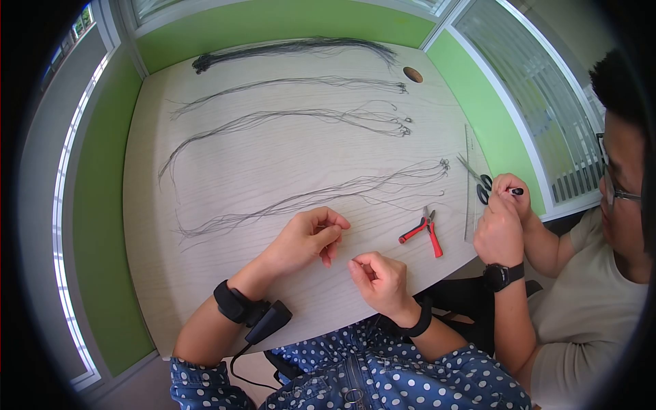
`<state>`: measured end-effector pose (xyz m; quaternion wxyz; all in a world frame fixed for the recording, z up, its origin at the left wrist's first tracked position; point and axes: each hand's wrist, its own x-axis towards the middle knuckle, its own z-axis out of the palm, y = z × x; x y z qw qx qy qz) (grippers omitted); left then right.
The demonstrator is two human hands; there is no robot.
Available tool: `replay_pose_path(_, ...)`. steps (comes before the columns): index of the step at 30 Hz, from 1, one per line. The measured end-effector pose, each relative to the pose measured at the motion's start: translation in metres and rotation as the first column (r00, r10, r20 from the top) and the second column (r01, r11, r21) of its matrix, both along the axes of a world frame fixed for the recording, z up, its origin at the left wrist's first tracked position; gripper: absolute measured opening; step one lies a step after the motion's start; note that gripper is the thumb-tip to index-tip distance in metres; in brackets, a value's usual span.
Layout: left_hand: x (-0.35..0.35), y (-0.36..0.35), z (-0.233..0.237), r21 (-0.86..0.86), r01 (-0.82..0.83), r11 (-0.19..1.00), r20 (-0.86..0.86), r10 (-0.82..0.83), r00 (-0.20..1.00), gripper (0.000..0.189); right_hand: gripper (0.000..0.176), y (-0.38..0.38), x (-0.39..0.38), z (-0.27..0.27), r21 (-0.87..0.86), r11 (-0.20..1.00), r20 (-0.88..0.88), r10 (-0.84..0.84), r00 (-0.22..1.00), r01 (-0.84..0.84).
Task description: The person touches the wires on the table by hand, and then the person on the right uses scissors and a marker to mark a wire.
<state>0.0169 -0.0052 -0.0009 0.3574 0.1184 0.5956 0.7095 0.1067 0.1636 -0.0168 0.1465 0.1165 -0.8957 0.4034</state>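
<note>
My left hand (307, 238) hovers over the table near the front, its fingers curled and thumb pressed in; whatever it may grip is too small to make out. To its right, closer to the table's front edge, my right hand (383, 279) is also closed, thumb against the index finger, and anything between them is too fine to see. Just beyond my hands lies a loose bundle of thin dark wires (273, 208), with small loops at its right end. Red-handled pliers (425, 229) rest on the table to the right, their jaws pointing away from me.
Further back lie more wire bundles (273, 117), (273, 83) and a thick one (294, 46). Scissors (482, 184) and a clear ruler (470, 205) are at the right edge. A co-worker's hands (502, 222) hold a small black-tipped object there. Green partitions (287, 27) enclose the table.
</note>
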Motion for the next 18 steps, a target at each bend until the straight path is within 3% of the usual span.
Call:
replay_pose_path(12,0.014,0.000,0.012,-0.062,-0.082,0.995,-0.007,0.082,0.997,0.016,0.013,0.000,0.001,-0.007,-0.048,0.999,0.049,0.004,0.999,-0.002)
replay_pose_path(18,0.042,-0.008,0.044,-0.153,-0.005,0.988,-0.176,-0.022,0.984,0.018,0.010,-0.005,0.000,-0.005,-0.097,0.995,0.027,-0.036,0.999,0.039)
